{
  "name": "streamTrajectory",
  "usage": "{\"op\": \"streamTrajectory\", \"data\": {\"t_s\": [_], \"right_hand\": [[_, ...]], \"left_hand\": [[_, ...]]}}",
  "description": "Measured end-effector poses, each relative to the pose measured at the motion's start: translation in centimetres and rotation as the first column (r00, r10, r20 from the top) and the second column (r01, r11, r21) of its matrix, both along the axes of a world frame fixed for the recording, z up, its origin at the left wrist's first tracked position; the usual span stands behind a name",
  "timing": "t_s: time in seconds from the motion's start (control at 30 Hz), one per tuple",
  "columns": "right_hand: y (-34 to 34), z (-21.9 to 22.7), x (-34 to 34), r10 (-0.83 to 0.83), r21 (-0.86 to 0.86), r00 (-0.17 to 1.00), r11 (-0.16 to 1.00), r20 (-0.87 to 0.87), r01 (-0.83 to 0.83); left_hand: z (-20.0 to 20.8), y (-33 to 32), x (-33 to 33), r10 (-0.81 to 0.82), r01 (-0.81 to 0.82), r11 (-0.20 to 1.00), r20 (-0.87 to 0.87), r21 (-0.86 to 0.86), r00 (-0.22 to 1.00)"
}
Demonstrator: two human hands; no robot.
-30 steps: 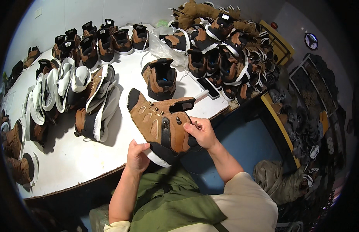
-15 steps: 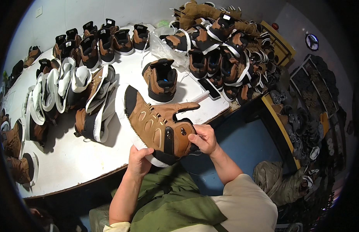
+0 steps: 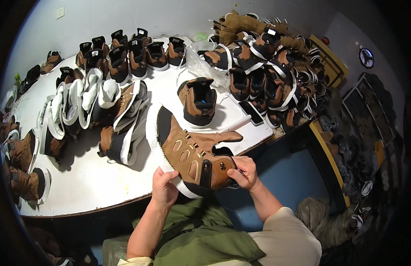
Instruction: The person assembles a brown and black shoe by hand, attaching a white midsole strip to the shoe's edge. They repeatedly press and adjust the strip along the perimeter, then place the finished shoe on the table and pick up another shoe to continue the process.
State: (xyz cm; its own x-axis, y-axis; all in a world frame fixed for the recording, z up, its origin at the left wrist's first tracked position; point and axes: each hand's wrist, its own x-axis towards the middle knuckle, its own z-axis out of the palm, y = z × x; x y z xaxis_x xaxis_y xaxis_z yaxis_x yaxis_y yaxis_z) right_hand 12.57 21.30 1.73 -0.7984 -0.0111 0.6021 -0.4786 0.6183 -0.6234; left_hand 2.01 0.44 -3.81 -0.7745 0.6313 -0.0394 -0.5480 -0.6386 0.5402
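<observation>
While the left hand (image 3: 164,188) and right hand (image 3: 244,173) hold one brown-and-black shoe (image 3: 183,155) over the table's (image 3: 94,190) near edge, one second shoe (image 3: 199,108) stands just beyond it, one phone (image 3: 251,113) lies farther right, and the heap of shoes (image 3: 261,48) is too tangled to count. The held shoe tilts between the fingers, the left thumb pressing its white sole (image 3: 151,133), the right thumb its ankle side; the remaining fingers are mostly hidden.
</observation>
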Motion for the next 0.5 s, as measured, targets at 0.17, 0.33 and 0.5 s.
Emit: {"op": "streamTrajectory", "data": {"t_s": [0.17,0.33,0.5], "right_hand": [[0.2,-0.2,0.2,0.001,0.008,1.000,1.000,-0.018,0.000],[0.0,-0.1,0.4,0.011,0.022,0.999,1.000,-0.037,-0.010],[0.2,-0.2,0.8,0.072,0.091,0.996,0.994,-0.062,-0.066]], "left_hand": [[1.5,-0.3,0.0,0.069,-0.070,0.997,-0.019,-0.028,0.997],[1.0,-0.8,-0.9,0.121,-0.121,0.993,-0.081,0.006,0.989],[1.7,-0.8,-1.1,0.180,-0.182,0.983,-0.087,-0.015,0.980]]}}
